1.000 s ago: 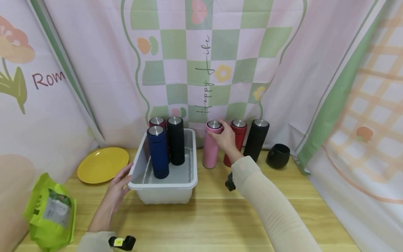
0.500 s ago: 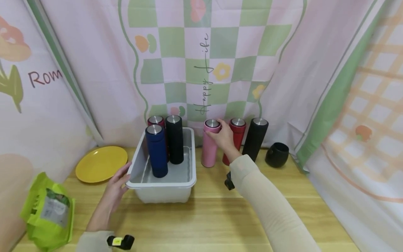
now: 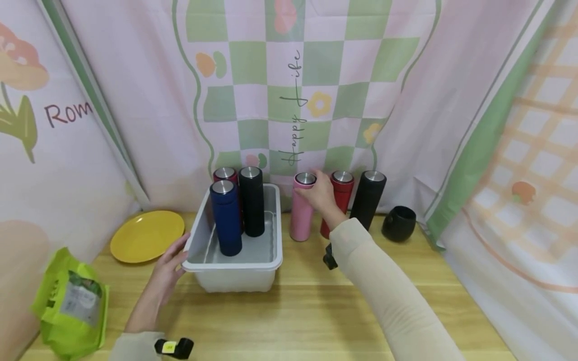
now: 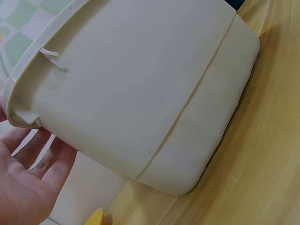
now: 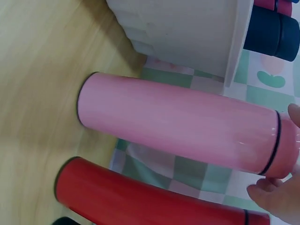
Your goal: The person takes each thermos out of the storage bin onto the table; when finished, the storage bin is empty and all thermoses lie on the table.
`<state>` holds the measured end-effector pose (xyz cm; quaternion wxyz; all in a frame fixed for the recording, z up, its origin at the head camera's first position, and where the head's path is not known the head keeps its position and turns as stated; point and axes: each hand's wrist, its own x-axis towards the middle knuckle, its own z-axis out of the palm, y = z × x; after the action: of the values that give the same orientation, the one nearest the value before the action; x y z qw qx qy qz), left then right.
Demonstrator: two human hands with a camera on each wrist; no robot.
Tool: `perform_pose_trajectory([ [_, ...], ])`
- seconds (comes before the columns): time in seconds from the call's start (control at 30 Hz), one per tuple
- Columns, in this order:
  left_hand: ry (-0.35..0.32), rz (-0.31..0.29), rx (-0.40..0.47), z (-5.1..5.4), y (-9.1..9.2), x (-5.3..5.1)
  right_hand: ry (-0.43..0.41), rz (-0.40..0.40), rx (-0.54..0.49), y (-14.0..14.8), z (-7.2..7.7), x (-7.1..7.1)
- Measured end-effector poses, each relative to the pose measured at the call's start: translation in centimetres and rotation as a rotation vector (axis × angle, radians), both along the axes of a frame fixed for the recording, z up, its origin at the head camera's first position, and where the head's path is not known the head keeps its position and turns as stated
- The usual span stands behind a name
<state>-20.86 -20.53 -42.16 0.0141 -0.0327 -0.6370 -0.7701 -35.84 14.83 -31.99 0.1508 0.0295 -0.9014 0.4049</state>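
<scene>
My right hand grips the neck of a pink thermos with a silver-topped lid. That thermos stands upright on the wooden table, right of a pale grey plastic bin. In the right wrist view, fingertips and thumb lie on both sides of the pink thermos's lid end. My left hand holds the bin's left rim near its front corner. The left wrist view shows its fingers against the outer side, under the rim. Inside the bin stand a blue thermos, a black thermos and a dark red thermos, mostly hidden.
Right of the pink thermos stand a red thermos and a tilted-looking black thermos, then a black mug. At left lie a yellow plate and a green bag. A patterned curtain hangs behind.
</scene>
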Motion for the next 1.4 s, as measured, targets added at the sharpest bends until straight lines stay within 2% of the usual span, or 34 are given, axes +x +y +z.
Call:
perform_pose_trajectory([
  [0.5,-0.011,0.012,-0.006,0.0,0.0,0.2,0.093,0.049,0.047,-2.6,3.7,1.0],
  [0.73,-0.025,0.009,0.000,-0.1,-0.1,0.2,0.036,0.090,0.006,-5.1,4.9,1.3],
  [1.07,-0.046,0.003,-0.006,0.2,-0.1,0.0,-0.008,0.158,-0.008,-8.7,5.4,1.4],
  [1.23,-0.038,-0.005,-0.009,0.2,-0.1,0.0,-0.058,0.197,-0.029,-10.3,5.4,1.7],
  [1.4,-0.023,-0.005,-0.001,0.1,-0.1,0.0,-0.074,0.248,-0.071,-11.9,5.2,2.0],
])
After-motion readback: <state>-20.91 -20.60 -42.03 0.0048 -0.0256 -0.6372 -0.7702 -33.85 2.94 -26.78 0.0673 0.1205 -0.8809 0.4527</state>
